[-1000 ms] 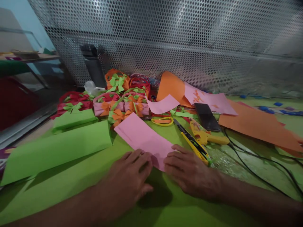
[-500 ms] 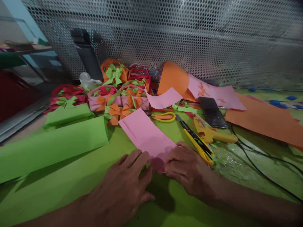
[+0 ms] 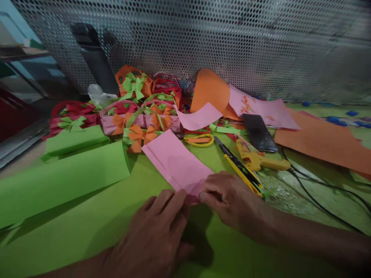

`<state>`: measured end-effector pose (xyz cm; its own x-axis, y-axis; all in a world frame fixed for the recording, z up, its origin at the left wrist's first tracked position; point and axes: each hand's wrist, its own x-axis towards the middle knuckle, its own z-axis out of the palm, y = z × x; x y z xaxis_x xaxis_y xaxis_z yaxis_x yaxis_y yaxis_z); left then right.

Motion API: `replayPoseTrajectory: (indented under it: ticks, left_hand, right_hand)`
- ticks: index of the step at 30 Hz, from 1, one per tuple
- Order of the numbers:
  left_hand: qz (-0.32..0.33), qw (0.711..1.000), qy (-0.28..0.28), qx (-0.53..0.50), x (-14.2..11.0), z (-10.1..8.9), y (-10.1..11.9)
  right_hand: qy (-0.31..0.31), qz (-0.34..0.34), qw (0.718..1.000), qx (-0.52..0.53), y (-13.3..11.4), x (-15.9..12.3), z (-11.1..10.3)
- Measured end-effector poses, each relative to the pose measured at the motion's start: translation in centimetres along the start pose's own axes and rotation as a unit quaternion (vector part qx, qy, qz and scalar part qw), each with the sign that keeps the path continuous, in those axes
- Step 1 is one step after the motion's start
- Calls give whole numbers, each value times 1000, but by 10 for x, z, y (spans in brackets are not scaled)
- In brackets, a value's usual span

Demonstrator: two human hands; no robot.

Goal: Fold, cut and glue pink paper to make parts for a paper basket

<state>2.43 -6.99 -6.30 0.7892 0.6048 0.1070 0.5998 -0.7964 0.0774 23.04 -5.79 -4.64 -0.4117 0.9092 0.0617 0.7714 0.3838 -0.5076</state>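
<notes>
A strip of pink paper (image 3: 181,164), creased along its left side, lies slanted on the green tabletop. My left hand (image 3: 160,224) has its fingertips closed over the near left corner, its lower fingers partly hidden. At the near right edge my right hand (image 3: 228,197) grips the paper, thumb against the near end and fingers curled above. The near end shows a narrow fold between the hands, partly covered by the fingers. Just beyond the right hand lie a yellow-and-black box cutter (image 3: 240,170) and a yellow glue gun (image 3: 257,158).
Small paper bags with bows (image 3: 133,119) crowd the back left, near yellow-handled scissors (image 3: 199,140). Folded green paper (image 3: 63,177) lies left. A black phone (image 3: 259,133), orange sheet (image 3: 321,143) and black cable (image 3: 319,202) lie right. Perforated metal (image 3: 203,42) stands behind.
My right thumb has shifted onto the paper's near end, and the right fingers have curled over. My left fingertips have moved onto the near corner. The view has shifted slightly.
</notes>
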Motion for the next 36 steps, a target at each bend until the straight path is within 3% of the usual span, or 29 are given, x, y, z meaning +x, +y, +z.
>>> replayPoseTrajectory:
  ticks: [6,15,18,24,36]
  left_hand:
    - [45,996,68,32,-1,6,-4]
    - [60,990,119,56,-3,-2,-1]
    - [47,991,114,51,-6,5,-1]
    - [38,998,44,29,-7,9,-4]
    - [22,1000,2,13,-7,10,-3]
  right_hand:
    - [-4,38,999,-8,1,7,2]
    - [72,-17,997,-25,5,4,15]
    - [74,-16,997,-28,6,4,15]
    - [80,-20,996,-23,8,4,15]
    - [92,-35,994,-53,10,3,16]
